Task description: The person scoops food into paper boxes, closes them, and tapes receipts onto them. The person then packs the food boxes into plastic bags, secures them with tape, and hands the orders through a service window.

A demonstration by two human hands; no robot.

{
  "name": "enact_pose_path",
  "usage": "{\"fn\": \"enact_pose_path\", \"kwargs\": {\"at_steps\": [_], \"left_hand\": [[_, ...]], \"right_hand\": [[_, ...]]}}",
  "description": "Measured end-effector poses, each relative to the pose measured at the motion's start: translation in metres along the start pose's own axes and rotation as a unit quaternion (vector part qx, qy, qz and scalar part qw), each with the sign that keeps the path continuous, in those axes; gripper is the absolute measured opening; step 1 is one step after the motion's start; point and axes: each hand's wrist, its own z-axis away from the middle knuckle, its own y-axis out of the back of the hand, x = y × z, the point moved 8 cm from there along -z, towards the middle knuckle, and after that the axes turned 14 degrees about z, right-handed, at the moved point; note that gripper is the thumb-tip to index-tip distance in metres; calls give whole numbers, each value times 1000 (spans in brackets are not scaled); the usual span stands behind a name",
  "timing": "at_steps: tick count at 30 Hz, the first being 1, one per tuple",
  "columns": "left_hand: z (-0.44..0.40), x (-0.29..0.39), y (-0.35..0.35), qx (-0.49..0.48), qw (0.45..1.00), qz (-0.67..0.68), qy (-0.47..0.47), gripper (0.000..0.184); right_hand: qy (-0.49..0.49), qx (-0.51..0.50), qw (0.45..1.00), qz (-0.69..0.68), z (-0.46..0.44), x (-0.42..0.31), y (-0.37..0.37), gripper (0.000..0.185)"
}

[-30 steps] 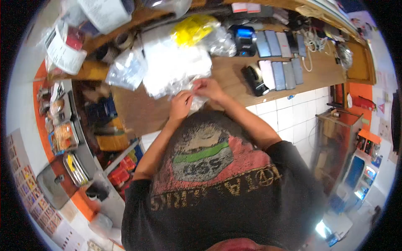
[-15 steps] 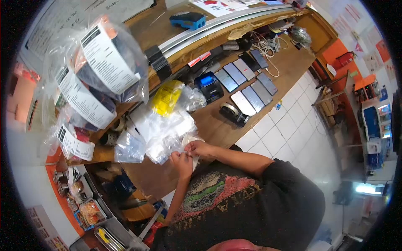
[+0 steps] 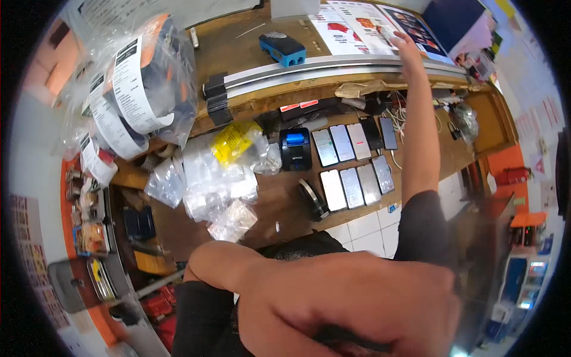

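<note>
My right arm stretches to the upper right, and my right hand (image 3: 409, 52) is over the printed sheets (image 3: 363, 30) behind the metal rail. Its fingers look extended, and nothing shows in them. Large and blurred close to the camera, my left hand (image 3: 369, 291) is bent back over my chest; its fingers cannot be made out. On the table lies a small clear packet with pale contents (image 3: 233, 220), touched by neither hand. Beside it are a pile of clear plastic bags (image 3: 220, 184) and a yellow bag (image 3: 235, 143).
Several phones (image 3: 351, 185) lie in two rows beside a black label printer (image 3: 295, 150) and a tape dispenser (image 3: 313, 199). Bagged parcels with long paper slips (image 3: 140, 89) stand at left. A blue-and-black device (image 3: 282, 49) sits on the upper shelf; cables (image 3: 397, 116) lie behind the phones.
Both hands have left the packet, which now lies on the table. My right hand has gone far up and right; my left has come close to the camera. The view has turned.
</note>
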Motion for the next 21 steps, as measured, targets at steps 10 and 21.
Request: {"fn": "enact_pose_path", "kwargs": {"at_steps": [10, 21], "left_hand": [[-20, -35, 49, 209, 967, 102, -100, 26], [8, -17, 11, -139, 984, -102, 47, 20]], "right_hand": [[80, 62, 994, -33, -68, 13, -1, 32], [279, -104, 935, -193, 233, -93, -19, 54]]}}
